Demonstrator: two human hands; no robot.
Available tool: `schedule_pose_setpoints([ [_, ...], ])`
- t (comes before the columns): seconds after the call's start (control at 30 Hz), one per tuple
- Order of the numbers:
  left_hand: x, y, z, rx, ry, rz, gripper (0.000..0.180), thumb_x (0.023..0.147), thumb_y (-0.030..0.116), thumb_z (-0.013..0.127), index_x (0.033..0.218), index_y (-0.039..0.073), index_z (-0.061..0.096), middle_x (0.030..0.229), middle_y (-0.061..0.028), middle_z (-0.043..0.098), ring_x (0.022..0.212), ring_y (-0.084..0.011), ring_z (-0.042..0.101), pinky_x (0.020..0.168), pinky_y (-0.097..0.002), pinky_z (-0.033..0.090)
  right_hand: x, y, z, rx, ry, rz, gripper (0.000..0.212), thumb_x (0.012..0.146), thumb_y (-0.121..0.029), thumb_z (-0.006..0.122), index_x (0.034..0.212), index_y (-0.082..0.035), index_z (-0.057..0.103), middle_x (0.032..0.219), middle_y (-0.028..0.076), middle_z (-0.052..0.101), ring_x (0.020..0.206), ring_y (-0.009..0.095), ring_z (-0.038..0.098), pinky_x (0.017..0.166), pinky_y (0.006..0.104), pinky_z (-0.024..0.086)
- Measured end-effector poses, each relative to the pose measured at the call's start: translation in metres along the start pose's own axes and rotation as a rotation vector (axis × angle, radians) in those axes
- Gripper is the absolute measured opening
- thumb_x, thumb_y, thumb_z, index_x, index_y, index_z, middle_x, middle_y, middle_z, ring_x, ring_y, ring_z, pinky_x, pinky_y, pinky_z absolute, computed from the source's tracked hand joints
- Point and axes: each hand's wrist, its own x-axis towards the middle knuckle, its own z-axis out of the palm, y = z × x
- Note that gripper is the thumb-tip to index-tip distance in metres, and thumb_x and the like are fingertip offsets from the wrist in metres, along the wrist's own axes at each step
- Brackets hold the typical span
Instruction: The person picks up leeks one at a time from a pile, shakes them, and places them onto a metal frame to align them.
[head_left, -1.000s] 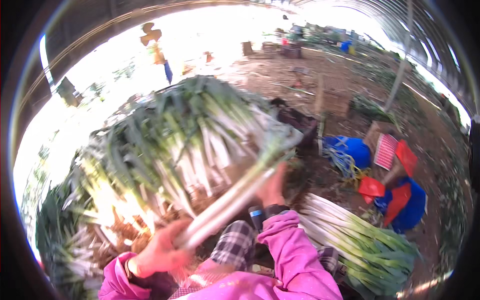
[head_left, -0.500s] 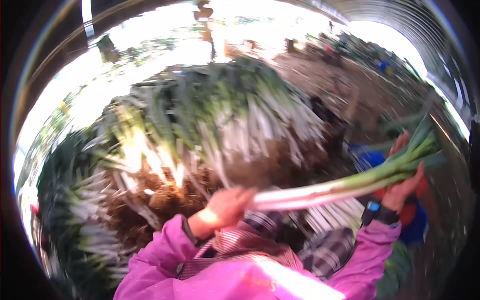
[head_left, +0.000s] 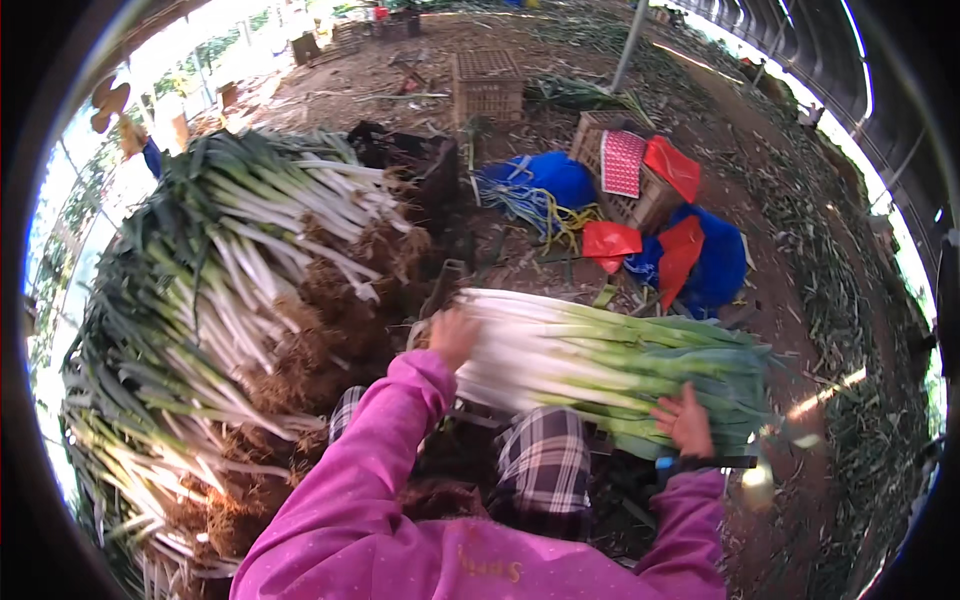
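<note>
just past the plaid knee (head_left: 545, 465), the leek bundle (head_left: 580, 345) lay crosswise. r hand (head_left: 688, 425) was at its green tops, fingers spread wide, no grip afaict; l hand (head_left: 454, 338) was by the white ends, blurry, couldn't tell grip. imo bundle was heavy-ish, shanks stiff n prob slick, leaves floppy n tearable, best held mid-shank. brown crate (head_left: 487, 88) sat farther back.

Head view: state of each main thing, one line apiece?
Smooth white-and-green leek stack: lying flat
Brown-rooted white-and-green leek pile: heaped, roots on
Bare left hand: at stack's white ends; blurred, grip unclear
Bare right hand: open, at stack's leaves
Red-and-white patterned sheet: lying over tan slatted crate
</note>
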Motion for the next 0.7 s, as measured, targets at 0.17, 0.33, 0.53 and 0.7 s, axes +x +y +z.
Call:
schedule_pose_setpoints([
  [0.17, 0.019, 0.008, 0.028, 0.056, -0.319, -0.016, 0.017, 0.086, 0.024, 0.052, 0.097, 0.018, 0.064, 0.091, -0.0069, 0.061, 0.093, -0.0239, 0.056, 0.081, -0.0463, 0.039, -0.032, -0.008, -0.003, -0.752, 0.419, -0.504, 0.025, 0.086, -0.025, 0.069, 0.093, -0.002, 0.062, 0.070, 0.007, 0.066, 0.062, 0.021, 0.065, 0.056, 0.0324, 0.051],
  [0.33, 0.035, -0.026, 0.006, 0.066, -0.447, 0.075, 0.016, 0.086, 0.022, 0.052, 0.092, 0.017, 0.066, 0.089, -0.0049, 0.063, 0.093, -0.0219, 0.057, 0.085, -0.0411, 0.037, -0.025, -0.038, 0.010, -1.322, 0.415, -1.198, 0.024, 0.072, -0.010, 0.071, 0.096, -0.008, 0.067, 0.107, 0.009, 0.065, 0.099, 0.030, 0.060, 0.086, 0.0405, 0.048],
  [0.53, 0.059, 0.026, -0.018, -0.136, -0.445, 0.156, 0.029, 0.081, 0.014, 0.058, 0.109, 0.007, 0.061, 0.105, -0.0093, 0.063, 0.105, -0.0273, 0.057, 0.091, -0.0429, 0.041, -0.002, -0.033, 0.025, -1.605, 0.248, -1.104, 0.045, 0.070, -0.009, 0.066, 0.115, -0.015, 0.065, 0.132, 0.011, 0.053, 0.127, 0.031, 0.045, 0.107, 0.0585, 0.030],
  [0.7, 0.069, 0.056, -0.028, -0.450, -0.544, 0.179, 0.040, 0.083, 0.029, 0.066, 0.121, 0.019, 0.061, 0.108, -0.0105, 0.062, 0.108, -0.0312, 0.057, 0.089, -0.0456, 0.045, 0.013, -0.048, 0.043, -1.831, 0.094, -0.771, 0.076, 0.061, -0.022, 0.074, 0.133, -0.018, 0.052, 0.140, 0.010, 0.048, 0.134, 0.029, 0.038, 0.109, 0.0595, 0.026],
])
